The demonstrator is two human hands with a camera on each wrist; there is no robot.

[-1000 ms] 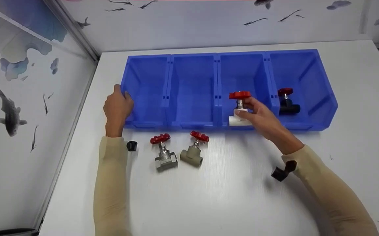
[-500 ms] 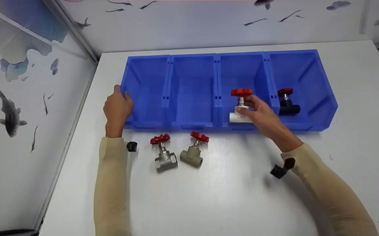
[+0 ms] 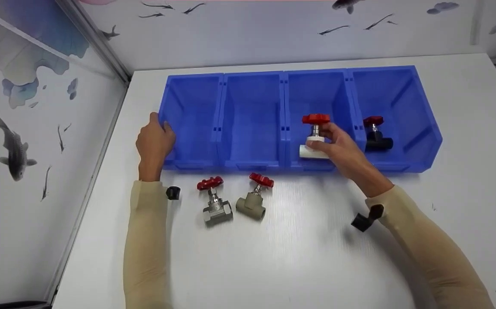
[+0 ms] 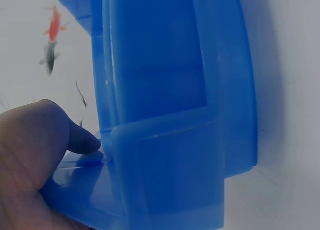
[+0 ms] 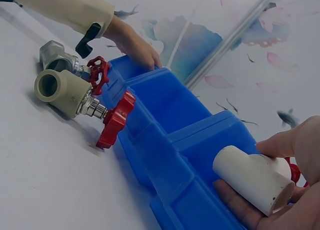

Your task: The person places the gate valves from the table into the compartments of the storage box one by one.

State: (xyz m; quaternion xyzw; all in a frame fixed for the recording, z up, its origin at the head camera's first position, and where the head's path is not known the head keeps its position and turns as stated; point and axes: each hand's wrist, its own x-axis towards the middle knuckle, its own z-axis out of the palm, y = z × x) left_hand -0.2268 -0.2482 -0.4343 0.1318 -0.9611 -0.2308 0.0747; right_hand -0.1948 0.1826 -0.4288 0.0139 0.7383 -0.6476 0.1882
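My right hand (image 3: 346, 152) holds a white valve (image 3: 314, 151) with a red handwheel, thumb on one side of its body and fingers on the other. The valve is upright over the front of the third blue bin (image 3: 316, 86) from the left. At the row's left end my left hand (image 3: 155, 139) grips the side wall of the leftmost bin (image 4: 165, 175), thumb over the edge in the left wrist view; its other fingers are mostly hidden. A black valve (image 3: 376, 139) with a dark red handwheel rests in the rightmost bin (image 3: 430, 124).
A metal valve (image 3: 217, 210) and a grey-beige valve (image 3: 252, 204), both with red handwheels, lie on the white table (image 3: 273, 262) before the bins. The joined bins stand in a row, with printed wall panels (image 3: 248, 34) behind and to the left.
My right hand has moved slightly up and away from me with the white valve, by a small amount. The left hand stays on the bin wall.
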